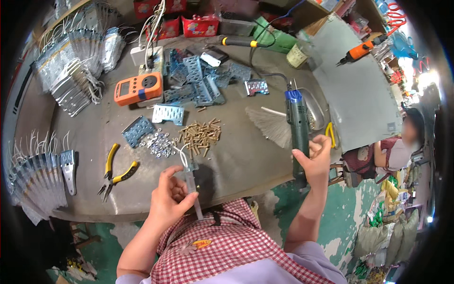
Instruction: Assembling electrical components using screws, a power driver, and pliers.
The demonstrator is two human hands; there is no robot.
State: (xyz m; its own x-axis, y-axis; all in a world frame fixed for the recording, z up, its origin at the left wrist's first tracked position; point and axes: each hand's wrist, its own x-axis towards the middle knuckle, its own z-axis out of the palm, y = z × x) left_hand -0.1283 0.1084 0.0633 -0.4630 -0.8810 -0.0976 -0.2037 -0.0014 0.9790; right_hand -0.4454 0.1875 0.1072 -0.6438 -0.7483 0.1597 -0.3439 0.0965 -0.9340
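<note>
Near the table's front edge, my left hand (pixel 168 196) is closed around a narrow, pale strip-shaped part (pixel 191 179) with white wires at its far end. My right hand (pixel 318 163) grips the lower body of a dark green electric screwdriver (pixel 298 125), its blue-banded, corded end pointing away from me. Just beyond the left hand lie a pile of brass screws (pixel 202 135) and a heap of small silver nuts (pixel 161 144). Yellow-handled pliers (pixel 113 177) rest open to the left of that hand.
Bluish metal brackets (pixel 204 87) are heaped mid-table beside an orange meter (pixel 138 89). Wired strips in clear bags (pixel 40 182) line the left. A brush (pixel 269 125) lies near the screwdriver. An orange tool (pixel 362 51) hangs upper right; another person (pixel 392 154) sits at right.
</note>
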